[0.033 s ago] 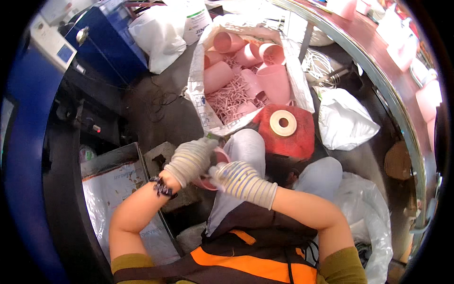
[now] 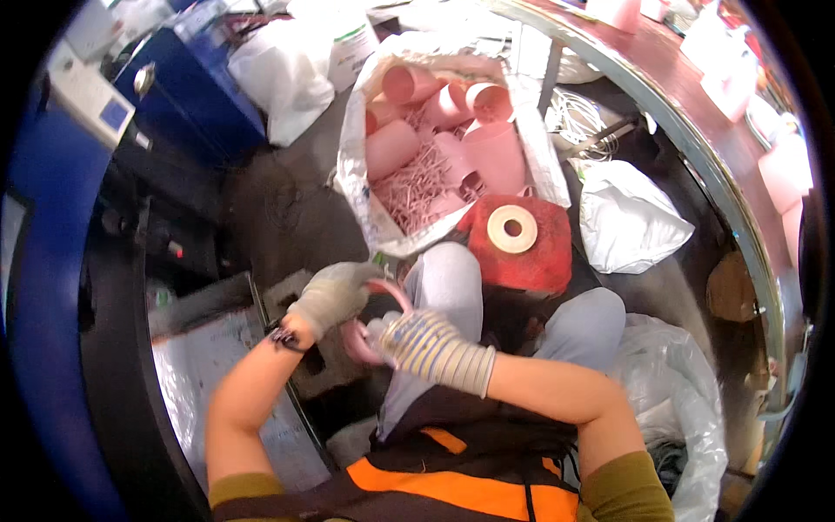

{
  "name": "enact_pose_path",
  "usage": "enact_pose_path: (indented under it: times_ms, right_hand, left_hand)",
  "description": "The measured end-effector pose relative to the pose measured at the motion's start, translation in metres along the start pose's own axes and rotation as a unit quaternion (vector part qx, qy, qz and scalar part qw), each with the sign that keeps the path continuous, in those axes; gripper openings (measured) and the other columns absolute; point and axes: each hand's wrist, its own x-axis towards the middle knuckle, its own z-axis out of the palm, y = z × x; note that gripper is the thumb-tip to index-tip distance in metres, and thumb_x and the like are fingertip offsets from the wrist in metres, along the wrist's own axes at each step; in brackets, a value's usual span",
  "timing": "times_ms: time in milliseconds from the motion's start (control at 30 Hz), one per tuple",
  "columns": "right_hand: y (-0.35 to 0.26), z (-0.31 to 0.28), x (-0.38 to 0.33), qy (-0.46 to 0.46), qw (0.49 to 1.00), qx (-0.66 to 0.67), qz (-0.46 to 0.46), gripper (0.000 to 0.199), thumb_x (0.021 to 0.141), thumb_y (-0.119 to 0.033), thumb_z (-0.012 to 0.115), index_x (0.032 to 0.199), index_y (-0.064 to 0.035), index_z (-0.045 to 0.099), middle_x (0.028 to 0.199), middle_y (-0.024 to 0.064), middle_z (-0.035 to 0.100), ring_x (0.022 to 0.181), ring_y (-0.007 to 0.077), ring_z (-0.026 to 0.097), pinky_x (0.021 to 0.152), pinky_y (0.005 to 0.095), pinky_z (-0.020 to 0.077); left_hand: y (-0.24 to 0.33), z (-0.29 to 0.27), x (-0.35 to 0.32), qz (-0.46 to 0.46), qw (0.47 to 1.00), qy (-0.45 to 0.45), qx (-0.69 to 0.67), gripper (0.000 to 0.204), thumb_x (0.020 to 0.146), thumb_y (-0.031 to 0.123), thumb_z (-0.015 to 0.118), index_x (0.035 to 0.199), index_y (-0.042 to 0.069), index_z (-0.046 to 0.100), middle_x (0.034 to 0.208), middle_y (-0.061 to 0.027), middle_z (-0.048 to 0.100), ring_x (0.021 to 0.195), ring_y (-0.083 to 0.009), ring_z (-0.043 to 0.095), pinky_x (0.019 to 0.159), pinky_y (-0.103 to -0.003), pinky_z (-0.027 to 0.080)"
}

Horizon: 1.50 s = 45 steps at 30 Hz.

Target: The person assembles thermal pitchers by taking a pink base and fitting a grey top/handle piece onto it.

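Head view. Gloved left hand (image 2: 335,296) and striped-gloved right hand (image 2: 417,339) brought together above the lap, fingers of both curled shut around one pink cone (image 2: 358,337). Cone pinched between the two palms, a curved pink rim showing just beyond the left fingertips; exact grip on its hidden side not to be made out.

Ahead of the fingers, beyond the grey-trousered knee (image 2: 448,278): open white sack (image 2: 357,174) filled with further pink cones (image 2: 487,152) and loose pink strands. Beyond the right fingers and outward: red yarn spool (image 2: 544,252) with a cream core, touching the sack's near edge; farther out, a white plastic bag (image 2: 626,217). Just below the left wrist: grey concrete block (image 2: 291,304). Well beyond the left fingers: blue machine (image 2: 191,96).

Compared with the earlier frame: no shift of hands, cone or sack. Judged accordingly: handling of the cone at the same stage, grip unaltered.
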Motion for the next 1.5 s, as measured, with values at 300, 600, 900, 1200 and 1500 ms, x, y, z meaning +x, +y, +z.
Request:
enact_pose_path:
  times_ms: [300,600,900,1200,1500]
  right_hand:
    - [-0.002,-0.041,0.004,0.35,0.911,-0.214,-0.046,0.035,0.085,-0.024,0.058,0.114,-0.005,0.058,0.088,0.0155,0.058,0.075,0.0282,0.059,0.064,0.0407,0.0476]
    - [0.087,-0.135,-0.238,0.311,0.851,0.183,0.382,0.048,0.087,-0.036,0.064,0.122,-0.0034,0.057,0.117,0.02,0.062,0.107,0.0276,0.061,0.092,0.0367,0.0479]
    - [-0.036,0.114,-0.633,-0.157,0.839,-0.121,0.506,0.035,0.086,-0.026,0.06,0.116,-0.0067,0.06,0.098,0.0098,0.068,0.088,0.0275,0.065,0.079,0.0352,0.0526]
    - [-0.062,0.161,-0.635,-0.251,0.477,-0.097,0.836,0.039,0.083,-0.031,0.061,0.118,-0.0134,0.061,0.105,0.0111,0.068,0.102,0.0279,0.064,0.087,0.0429,0.0484]
    - [-0.07,0.109,-0.625,-0.021,0.524,-0.107,0.845,0.047,0.083,-0.039,0.063,0.12,-0.0108,0.056,0.114,0.0157,0.062,0.109,0.0309,0.059,0.09,0.0402,0.0477]
  left_hand:
    - [-0.144,-0.033,-0.065,-0.156,0.977,0.116,0.086,0.018,0.087,0.018,0.055,0.097,0.009,0.067,0.089,-0.0182,0.067,0.086,-0.0382,0.064,0.075,-0.044,0.05]
    - [0.134,-0.071,-0.022,0.187,0.972,-0.125,-0.073,0.02,0.075,0.008,0.064,0.093,0.005,0.071,0.084,-0.0178,0.068,0.079,-0.0333,0.068,0.072,-0.038,0.053]
    - [0.209,0.066,0.033,0.182,0.679,-0.301,-0.645,0.044,0.089,0.041,0.06,0.099,-0.002,0.062,0.123,-0.0172,0.057,0.118,-0.0254,0.052,0.103,-0.038,0.037]
    - [0.231,0.092,0.03,0.125,0.754,-0.094,-0.638,0.044,0.102,0.031,0.038,0.066,0.007,0.043,0.082,-0.0089,0.059,0.09,-0.0215,0.057,0.09,-0.038,0.046]
    - [0.237,0.094,0.055,0.159,0.732,-0.249,-0.614,0.03,0.095,0.022,0.047,0.087,-0.005,0.057,0.094,-0.0121,0.06,0.091,-0.0223,0.057,0.093,-0.034,0.045]
